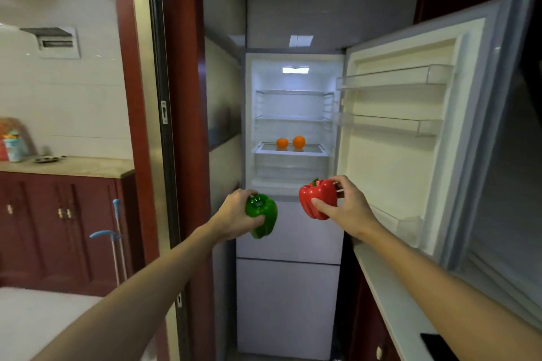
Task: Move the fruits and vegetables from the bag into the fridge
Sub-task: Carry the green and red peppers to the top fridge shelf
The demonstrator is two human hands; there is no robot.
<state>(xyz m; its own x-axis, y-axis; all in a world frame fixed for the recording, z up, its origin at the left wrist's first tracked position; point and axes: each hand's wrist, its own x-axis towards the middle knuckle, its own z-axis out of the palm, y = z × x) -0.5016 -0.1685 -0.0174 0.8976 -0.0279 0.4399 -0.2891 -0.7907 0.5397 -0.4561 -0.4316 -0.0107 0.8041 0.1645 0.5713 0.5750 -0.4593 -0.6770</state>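
My left hand (234, 218) grips a green bell pepper (263, 215), held out in front of the fridge's lower drawer fronts. My right hand (347, 208) grips a red bell pepper (318, 198) a little higher, just below the open compartment. The fridge (293, 102) stands ahead with its upper door (410, 141) swung open to the right and its light on. Two oranges (290, 142) sit side by side on the lowest glass shelf (290, 151). The shelves above them hold nothing. No bag is in view.
A dark red door frame (187, 126) stands left of the fridge. A white counter edge (390, 287) runs along the lower right under the open door. At far left are red cabinets (58, 228), a worktop with packets, and a blue-handled mop (115, 237).
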